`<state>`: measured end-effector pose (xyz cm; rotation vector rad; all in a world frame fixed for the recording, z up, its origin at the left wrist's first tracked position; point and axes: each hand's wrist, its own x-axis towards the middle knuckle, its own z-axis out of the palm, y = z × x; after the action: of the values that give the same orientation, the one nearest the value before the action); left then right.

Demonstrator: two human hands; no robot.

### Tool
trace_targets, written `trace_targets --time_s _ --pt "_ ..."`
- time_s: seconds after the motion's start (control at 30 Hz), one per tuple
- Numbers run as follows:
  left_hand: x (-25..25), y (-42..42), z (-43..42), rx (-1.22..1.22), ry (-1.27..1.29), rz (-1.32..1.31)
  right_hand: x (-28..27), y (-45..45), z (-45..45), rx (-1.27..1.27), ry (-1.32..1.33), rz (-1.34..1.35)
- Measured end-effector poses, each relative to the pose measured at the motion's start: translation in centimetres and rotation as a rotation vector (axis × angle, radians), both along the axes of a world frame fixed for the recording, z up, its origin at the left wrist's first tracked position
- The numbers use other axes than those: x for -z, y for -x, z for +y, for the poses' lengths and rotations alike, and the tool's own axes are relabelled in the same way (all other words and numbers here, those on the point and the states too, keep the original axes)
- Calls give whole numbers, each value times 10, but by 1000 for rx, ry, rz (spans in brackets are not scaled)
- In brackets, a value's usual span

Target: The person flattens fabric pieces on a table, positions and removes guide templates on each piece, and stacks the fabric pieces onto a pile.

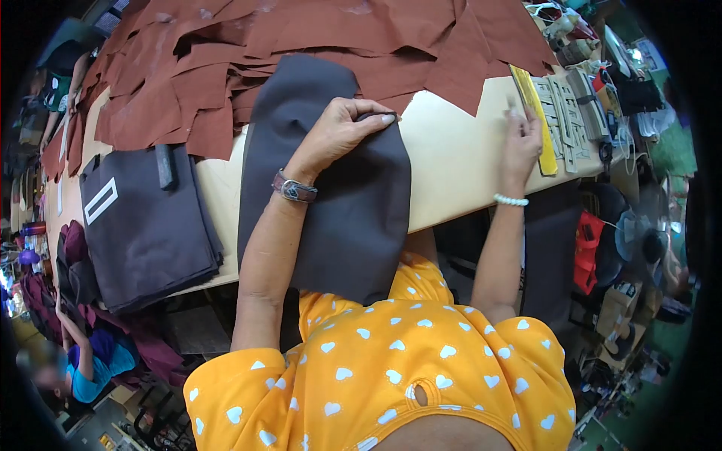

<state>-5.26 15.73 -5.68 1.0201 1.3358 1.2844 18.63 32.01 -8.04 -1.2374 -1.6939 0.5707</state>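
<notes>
A dark grey-brown cloth piece (331, 218) lies over the table edge and hangs onto my lap. My left hand (342, 131) is closed in a pinch on its upper right edge, which bunches slightly. To the right, my right hand (523, 143) is raised over the table beside a yellow ruler (535, 124). Its fingers look drawn together but are blurred, and a small pale blur shows at their tips; I cannot make out what it is.
Rust-brown cloth pieces (316, 37) overlap across the far table. At left lies a dark cloth stack (150, 233) with a white rectangular frame (101, 201) and a dark bar (165, 167) on top. Slotted templates (564, 113) lie right. A person in blue (105, 368) is at lower left.
</notes>
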Motion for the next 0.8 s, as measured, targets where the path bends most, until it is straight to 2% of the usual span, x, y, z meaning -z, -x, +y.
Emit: trace_targets --time_s 0.07,0.17,0.2,0.23,0.27,0.3,0.33,0.4,0.47,0.53,0.63,0.73,0.8 --pt "1 -3 5 -95 -99 250 2 -9 19 181 -359 -386" --pt "-12 -13 11 -275 -308 592 -34 24 -31 -269 -2 89" --pt "-17 -18 12 -335 -374 667 -37 43 -58 -529 264 468" --pt "-14 -21 16 -409 -476 702 -33 52 -78 -629 250 276" --pt "-19 -22 13 -436 -496 848 -46 64 -105 -685 359 226" --pt "-23 -21 7 -536 -578 965 -35 72 -113 -687 362 208" --pt "-27 -21 -1 -637 -658 1085 -23 76 -110 -636 259 169" --pt "-42 -20 -39 -816 -481 1233 -11 84 -98 -537 56 98" --pt "-35 -14 -85 -952 -182 1294 -16 79 -90 -549 142 58" --pt "-14 -11 -126 -979 143 1223 -27 77 -89 -500 162 -188" --pt "6 -16 -151 -917 208 1252 -18 83 -91 -315 -571 -466" --pt "13 -26 -148 -905 179 1177 -39 93 -126 -450 -552 -421" --pt "11 -28 -144 -892 194 1068 -41 101 -155 -787 -180 -191"
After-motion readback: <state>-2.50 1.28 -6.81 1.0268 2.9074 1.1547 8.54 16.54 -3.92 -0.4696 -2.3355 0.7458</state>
